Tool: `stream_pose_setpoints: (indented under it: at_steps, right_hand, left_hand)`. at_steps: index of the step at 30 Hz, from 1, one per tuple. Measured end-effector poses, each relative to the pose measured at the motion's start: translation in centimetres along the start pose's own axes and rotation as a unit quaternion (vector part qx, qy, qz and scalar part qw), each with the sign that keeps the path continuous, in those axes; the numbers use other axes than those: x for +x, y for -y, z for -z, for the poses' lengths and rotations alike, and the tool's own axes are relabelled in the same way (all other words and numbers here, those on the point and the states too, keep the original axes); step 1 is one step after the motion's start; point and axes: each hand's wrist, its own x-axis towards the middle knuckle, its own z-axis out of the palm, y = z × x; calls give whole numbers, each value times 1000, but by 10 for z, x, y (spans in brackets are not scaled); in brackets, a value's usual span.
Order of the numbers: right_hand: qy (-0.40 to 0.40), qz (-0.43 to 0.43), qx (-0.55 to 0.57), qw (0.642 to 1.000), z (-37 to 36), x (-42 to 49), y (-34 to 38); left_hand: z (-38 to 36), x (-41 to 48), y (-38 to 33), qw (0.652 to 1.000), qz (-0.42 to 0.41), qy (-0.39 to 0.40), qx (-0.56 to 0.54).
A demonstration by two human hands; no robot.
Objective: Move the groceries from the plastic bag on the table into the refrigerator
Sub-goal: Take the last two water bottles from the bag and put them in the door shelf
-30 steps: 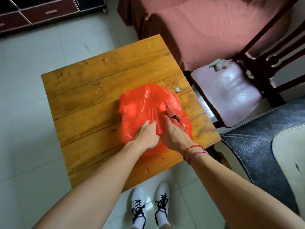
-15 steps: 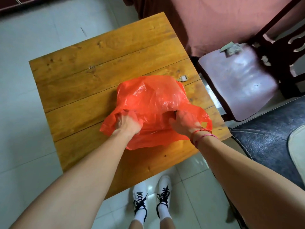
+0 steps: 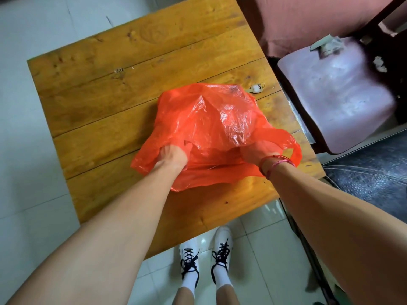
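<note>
Two hands, left hand [image 3: 170, 156] and right hand [image 3: 255, 154], clutch the crinkled, glossy orange plastic bag [image 3: 215, 128].

Both my arms were bare, no sleeves in view. My right wrist carried thin cord bracelets [image 3: 278, 162], red plus a pink one, wrapped in a few strands just behind my right hand [image 3: 256, 151]. My left hand [image 3: 170, 155] had nothing on wrist or fingers. On my feet: white sneakers [image 3: 206, 253] with black laces, criss-crossed, over white socks [image 3: 222, 276]. Lower legs bare above the socks.
</note>
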Motion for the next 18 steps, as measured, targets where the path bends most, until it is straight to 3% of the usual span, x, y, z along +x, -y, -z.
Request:
stream_pose_setpoints:
  at_steps: [2,5,7,10,11,14,18]
  right_hand:
    - [-57,32,-38,997,8,-12,5]
    - [-118,79,8,990,15,-33,18]
    - [-73,60,34,995,23,-51,18]
    - [69,51,48,995,20,-78,4]
    - [76,47,61,994,16,-83,3]
    - [-14,105,120,987,16,-97,25]
    - [-34,119,146,982,14,-133,31]
  left_hand:
    - [4,-8,-6,1000,-21,-15,4]
    - [9,-26,-16,998,-50,-27,14]
    - [12,-35,-20,996,-61,-37,51]
    - [17,-48,-19,997,-63,-29,40]
    - [20,-54,-20,998,-59,-19,31]
    - [30,-71,-19,998,-57,-12,12]
    - [50,-99,-14,998,-59,-6,-25]
